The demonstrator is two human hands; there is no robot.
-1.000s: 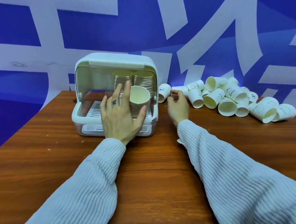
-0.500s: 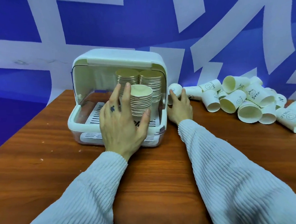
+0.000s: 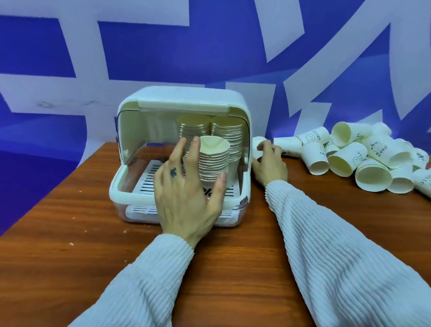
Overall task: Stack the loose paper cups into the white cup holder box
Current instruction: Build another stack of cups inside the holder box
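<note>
Your right hand has closed its fingers on a cup right of the box. Your left hand still clasps the front stack at centre frame, ready for the next cup.

The scene is evenly and fairly brightly lit, with a cool, bluish cast from soft, diffuse light above; no lamp shows. Shadows are faint: a soft dark band lies on the wooden table under the white cup holder box at 6 o'clock of it, and another under the sleeves. A dull sheen crosses the tabletop toward 9 o'clock. Wide-angle distortion bends the wall banner and the table edge, strongest toward 3 and 9 o'clock. Focus is acceptable at centre; the loose paper cups at 3 o'clock look slightly soft, and fine detail is smeared by compression.
</note>
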